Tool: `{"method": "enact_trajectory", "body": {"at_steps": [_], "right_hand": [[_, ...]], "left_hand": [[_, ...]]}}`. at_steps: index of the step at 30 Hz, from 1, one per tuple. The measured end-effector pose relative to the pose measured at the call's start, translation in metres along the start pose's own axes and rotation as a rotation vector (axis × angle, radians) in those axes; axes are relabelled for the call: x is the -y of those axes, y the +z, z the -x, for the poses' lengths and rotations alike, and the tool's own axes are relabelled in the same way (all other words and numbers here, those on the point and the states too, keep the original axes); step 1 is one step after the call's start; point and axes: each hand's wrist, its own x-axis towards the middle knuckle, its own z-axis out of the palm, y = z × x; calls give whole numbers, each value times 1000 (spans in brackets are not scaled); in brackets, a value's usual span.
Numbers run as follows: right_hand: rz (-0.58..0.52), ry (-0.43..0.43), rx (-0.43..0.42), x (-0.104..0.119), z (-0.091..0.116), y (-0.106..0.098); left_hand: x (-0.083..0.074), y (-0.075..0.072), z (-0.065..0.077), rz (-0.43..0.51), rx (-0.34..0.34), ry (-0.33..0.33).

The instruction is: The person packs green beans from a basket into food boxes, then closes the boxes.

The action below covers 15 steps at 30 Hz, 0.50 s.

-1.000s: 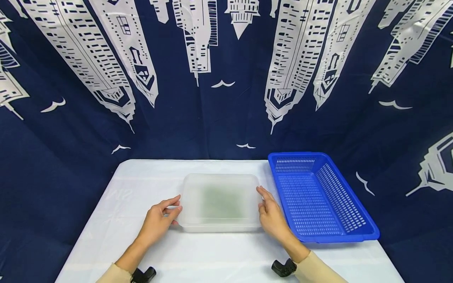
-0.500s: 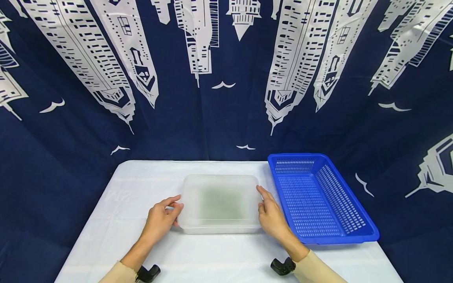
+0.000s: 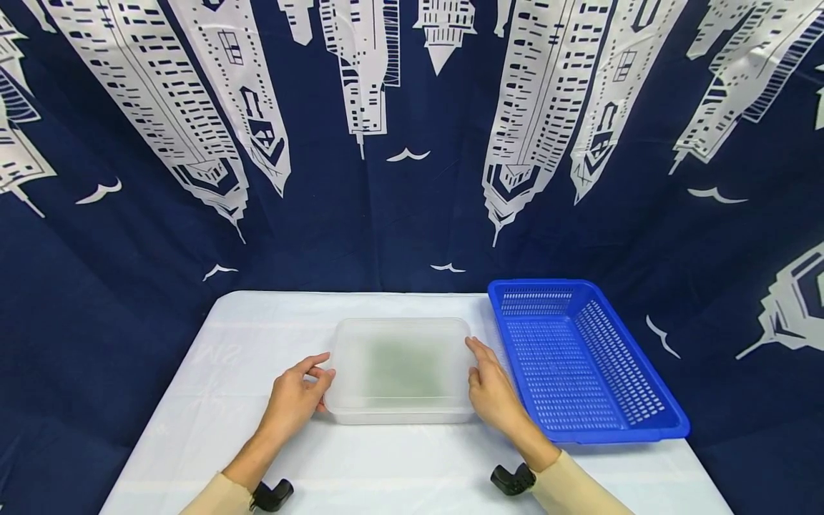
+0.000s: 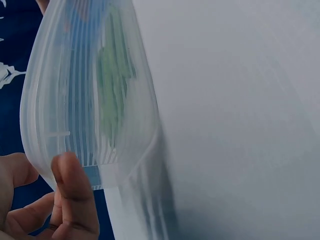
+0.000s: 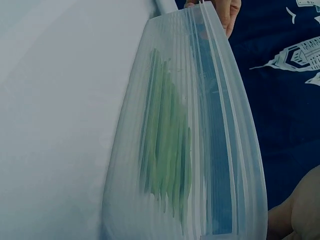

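Observation:
A translucent plastic food container (image 3: 402, 368) with a lid lies lengthwise across the middle of the white table. Through its ribbed wall, long thin green stalks (image 5: 167, 135) show in the right wrist view; their kind is blurred by the plastic. My left hand (image 3: 292, 393) grips the container's left end, thumb at the lid edge and fingers (image 4: 75, 190) against the side. At the opposite end, my right hand (image 3: 496, 393) holds the right side, with index finger and thumb at the rim. Its other fingers are hidden, and the right wrist view catches only a part at the lower right.
A blue perforated plastic basket (image 3: 644, 434) stands to the right of the container, close beside my right hand. The white tablecloth (image 3: 270, 322) covers the table. Behind hangs a navy cloth (image 3: 412, 214) printed with white buildings and birds.
My left hand has shifted very slightly to the right, closer against the container. The right hand, container and basket are nearly where they were.

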Motion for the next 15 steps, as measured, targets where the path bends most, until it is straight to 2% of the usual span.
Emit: {"method": "enact_trajectory", "body": {"at_steps": [5, 7, 12, 15], "right_hand": [[40, 19, 25, 2, 0, -3], [76, 11, 25, 3, -2, -3], [186, -82, 1, 10, -13, -2], [229, -96, 46, 15, -25, -1]], "left_hand": [[-3, 6, 1, -185, -60, 171], [-5, 10, -2, -265, -64, 209], [-15, 16, -18, -380, 21, 266], [-18, 20, -31, -420, 59, 289]]}}
